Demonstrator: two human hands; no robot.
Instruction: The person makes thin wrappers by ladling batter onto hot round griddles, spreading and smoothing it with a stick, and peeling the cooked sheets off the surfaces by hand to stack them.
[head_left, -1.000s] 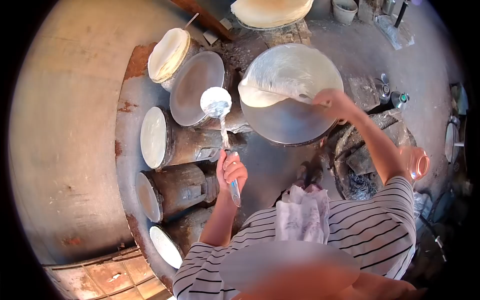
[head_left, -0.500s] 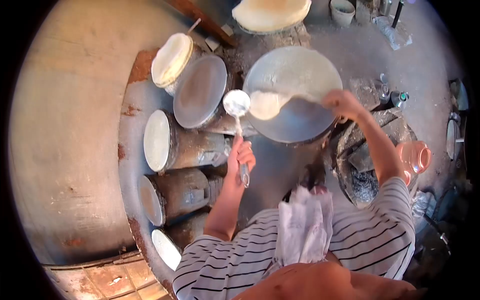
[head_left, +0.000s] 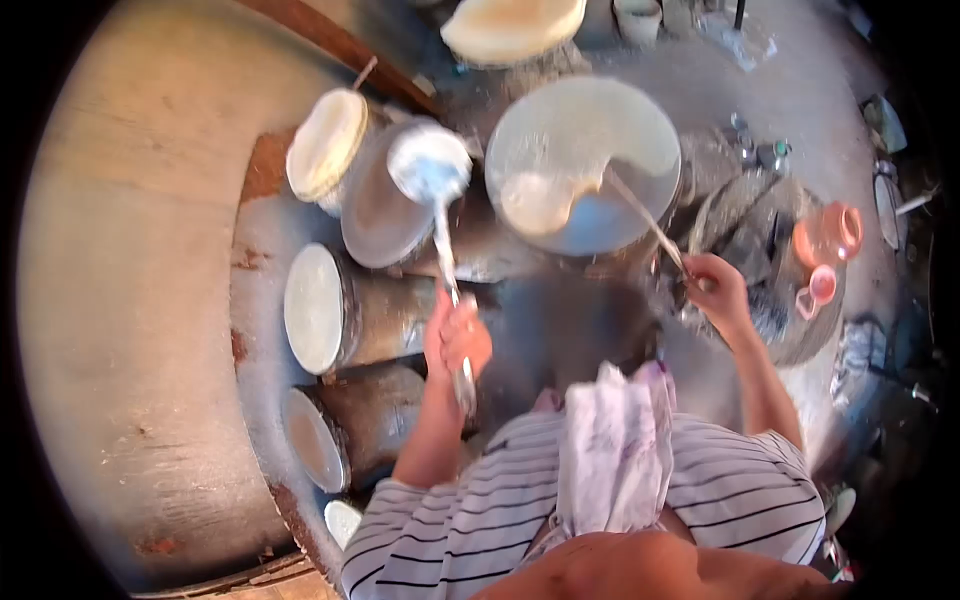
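The two hands are apart, each clamped on a tool: the left hand (head_left: 460, 338) is wrapped round the handle of a ladle (head_left: 444, 238), its bowl coated white and raised ahead of the fist, while the right hand (head_left: 716, 288) grips a long thin spatula (head_left: 642, 212) that reaches forward and inward. The spatula's far end is at the round griddle (head_left: 612, 228), which lies ahead of and between the hands. On it, a pale film covers the side farther from the hands, and a thicker cream-coloured patch of batter (head_left: 535, 203) sits toward the left hand's side; the near part, toward the right hand, looks dark and bare. The coating therefore seems well along but incomplete, with that bare stretch left. Beyond the left hand, a second griddle (head_left: 378, 222) lies partly behind the ladle, next to a stack of flatbreads (head_left: 325, 145) that look finished; another pale stack (head_left: 512, 28) sits beyond the main griddle. Outward of the right hand are a pink jug (head_left: 828, 235) and pink cup (head_left: 821, 284).
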